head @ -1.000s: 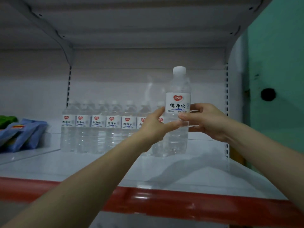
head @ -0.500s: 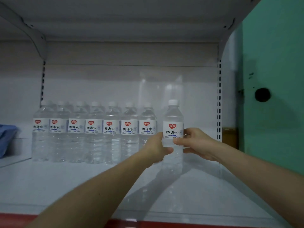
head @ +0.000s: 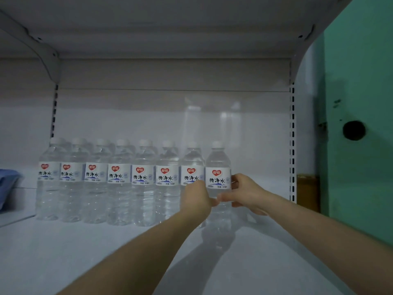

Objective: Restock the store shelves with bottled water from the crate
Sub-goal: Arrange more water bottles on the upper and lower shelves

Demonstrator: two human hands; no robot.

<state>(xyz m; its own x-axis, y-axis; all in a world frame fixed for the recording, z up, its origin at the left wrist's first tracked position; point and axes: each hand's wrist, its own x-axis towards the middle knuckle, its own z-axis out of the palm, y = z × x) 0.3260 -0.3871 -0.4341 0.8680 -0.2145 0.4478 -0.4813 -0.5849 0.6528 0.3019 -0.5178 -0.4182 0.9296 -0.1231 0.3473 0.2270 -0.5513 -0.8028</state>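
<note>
White shelf point(head: 85, 256), green wall point(head: 361, 60) rightward, left hand point(head: 196, 201) and right hand point(head: 248, 194) fingers clamped round end bottle point(head: 218, 165) (upright, beside row point(head: 119, 177)).

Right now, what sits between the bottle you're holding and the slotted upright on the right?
Only the right hand, gripping the end bottle; beyond it the shelf is bare up to the slotted upright, in the head view.

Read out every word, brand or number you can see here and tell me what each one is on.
"纯净水": black characters on the white label of the held bottle, repeated on the seven bottles left of it.
Red heart logo above those characters: white text too blurred to read.
Small print below them: too small to read.
No other text shows.
</note>
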